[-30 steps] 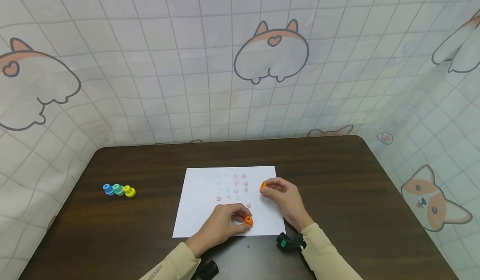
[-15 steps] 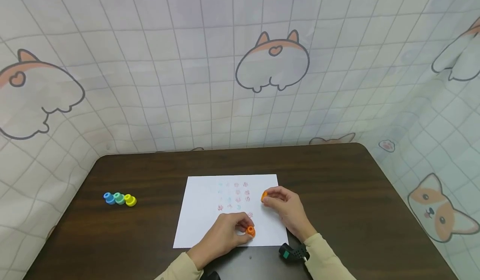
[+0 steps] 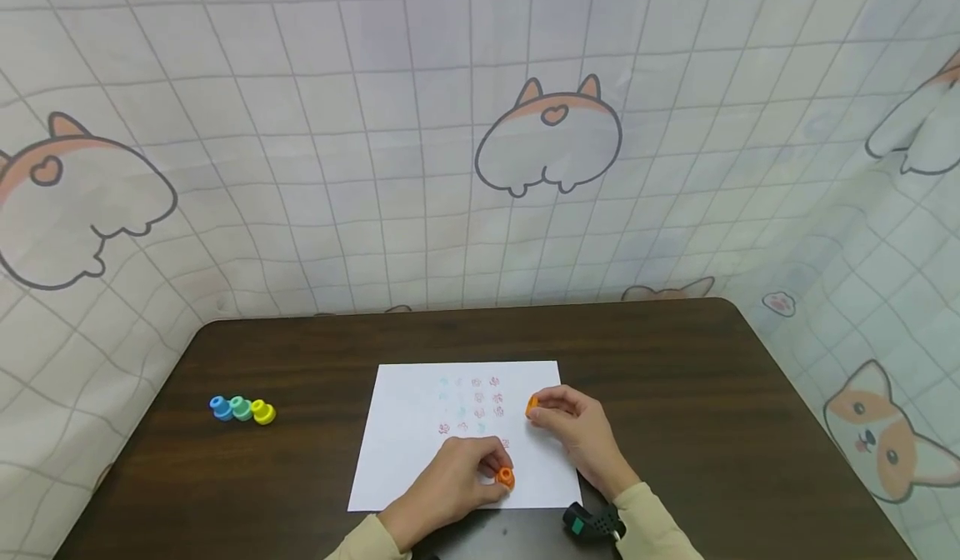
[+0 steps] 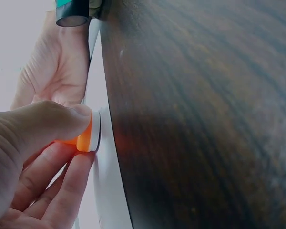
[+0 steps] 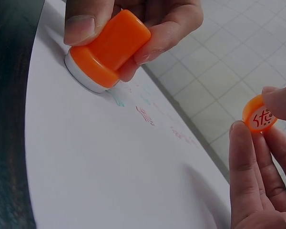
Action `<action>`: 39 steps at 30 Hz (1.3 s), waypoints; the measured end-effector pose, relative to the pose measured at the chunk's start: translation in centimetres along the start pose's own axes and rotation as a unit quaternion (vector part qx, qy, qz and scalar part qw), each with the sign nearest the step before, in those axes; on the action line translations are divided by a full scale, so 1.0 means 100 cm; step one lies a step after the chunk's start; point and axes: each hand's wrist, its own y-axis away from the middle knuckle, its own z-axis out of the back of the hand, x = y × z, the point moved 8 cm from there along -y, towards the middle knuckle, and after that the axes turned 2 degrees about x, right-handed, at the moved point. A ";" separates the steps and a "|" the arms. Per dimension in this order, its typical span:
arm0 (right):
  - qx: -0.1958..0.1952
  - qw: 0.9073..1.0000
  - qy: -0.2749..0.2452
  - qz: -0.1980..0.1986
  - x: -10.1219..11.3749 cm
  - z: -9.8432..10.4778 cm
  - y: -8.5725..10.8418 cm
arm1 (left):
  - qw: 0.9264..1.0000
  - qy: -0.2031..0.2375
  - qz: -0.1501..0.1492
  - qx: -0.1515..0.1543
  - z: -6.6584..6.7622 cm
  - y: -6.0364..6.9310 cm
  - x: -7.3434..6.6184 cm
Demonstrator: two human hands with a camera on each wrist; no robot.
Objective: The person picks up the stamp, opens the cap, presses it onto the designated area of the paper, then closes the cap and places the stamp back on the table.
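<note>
My left hand (image 3: 457, 477) pinches an orange stamp (image 3: 505, 478) between thumb and fingers, over the near part of a white paper sheet (image 3: 405, 468). In the right wrist view the stamp's white-rimmed base (image 5: 86, 74) faces down, at or just above the paper; contact is hard to tell. To the right, my right hand (image 3: 581, 435) pinches a small orange cap (image 3: 531, 407) above the sheet's right edge. The cap's round face (image 5: 262, 117), with a red character on it, shows in the right wrist view. Rows of faint red and blue-green stamp prints (image 3: 478, 397) mark the sheet.
Blue (image 3: 221, 408), green (image 3: 241, 408) and yellow (image 3: 263, 412) stamps stand in a row at the left of the dark wooden table (image 3: 300, 343). A black wrist device (image 3: 588, 520) sits on my right wrist. A patterned white curtain (image 3: 360, 168) hangs behind the table.
The head view has tilted upward, so the table and hands appear lower. Both hands keep their grips on the stamp and the cap, with little movement over the paper.
</note>
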 end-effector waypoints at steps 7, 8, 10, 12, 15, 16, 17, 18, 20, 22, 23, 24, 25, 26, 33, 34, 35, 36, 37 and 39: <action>-0.005 1.000 -0.001 -0.002 -0.001 0.001 -0.001 | 1.000 -0.005 -0.008 -0.008 0.000 0.001 -0.002; -0.006 1.000 0.001 -0.003 -0.001 0.001 -0.001 | 1.000 -0.006 -0.010 -0.011 0.001 0.001 -0.002; -0.009 1.000 0.003 -0.004 -0.001 0.001 -0.001 | 1.000 -0.005 -0.010 -0.016 0.001 0.002 -0.002; -0.011 1.000 0.002 -0.007 -0.001 0.001 -0.001 | 1.000 -0.002 -0.009 -0.017 0.001 0.002 -0.002; -0.007 1.000 0.003 -0.009 -0.001 -0.001 0.000 | 1.000 0.004 -0.006 -0.016 0.000 0.003 -0.001; -0.006 1.000 0.001 -0.010 -0.001 -0.001 0.001 | 1.000 0.005 -0.006 -0.015 -0.001 0.004 -0.001; -0.005 1.000 0.000 -0.011 -0.001 -0.001 0.001 | 1.000 0.005 -0.008 -0.014 -0.001 0.004 -0.001; -0.004 1.000 -0.001 -0.011 -0.001 -0.002 0.001 | 1.000 0.006 -0.008 -0.014 -0.001 0.004 -0.001; -0.003 1.000 -0.006 -0.009 -0.001 -0.002 0.001 | 1.000 0.006 -0.011 -0.018 -0.001 0.004 0.000; -0.003 1.000 -0.007 -0.005 0.000 -0.002 0.000 | 1.000 0.012 -0.013 -0.021 0.000 0.004 0.000; -0.002 1.000 -0.007 -0.002 0.001 -0.002 -0.001 | 1.000 0.016 -0.014 -0.022 0.000 0.003 0.001; 0.000 1.000 -0.007 0.001 0.002 -0.002 -0.001 | 0.999 0.023 -0.014 -0.023 0.000 0.003 0.002; 0.001 1.000 -0.007 0.002 0.002 -0.002 -0.001 | 0.999 0.030 -0.014 -0.023 -0.001 0.003 0.002; 0.002 1.000 -0.006 0.002 0.002 -0.002 -0.001 | 0.999 0.037 -0.014 -0.024 -0.001 0.004 0.003; 0.012 1.000 -0.007 0.005 0.003 -0.003 -0.003 | 0.995 0.086 -0.004 -0.049 0.002 0.008 0.011; 0.011 1.000 -0.006 0.005 0.003 -0.003 -0.003 | 0.994 0.092 -0.004 -0.055 0.004 0.009 0.011; 0.010 1.000 -0.002 0.005 0.003 -0.003 -0.003 | 0.993 0.096 -0.006 -0.061 0.005 0.010 0.012; 0.009 1.000 0.002 0.004 0.003 -0.003 -0.003 | 0.993 0.101 -0.007 -0.066 0.007 0.011 0.013; 0.008 1.000 0.006 0.003 0.003 -0.003 -0.003 | 0.992 0.109 -0.007 -0.071 0.009 0.012 0.014; 0.007 1.000 0.011 0.003 0.002 -0.003 -0.002 | 0.988 0.131 -0.006 -0.078 0.014 0.015 0.016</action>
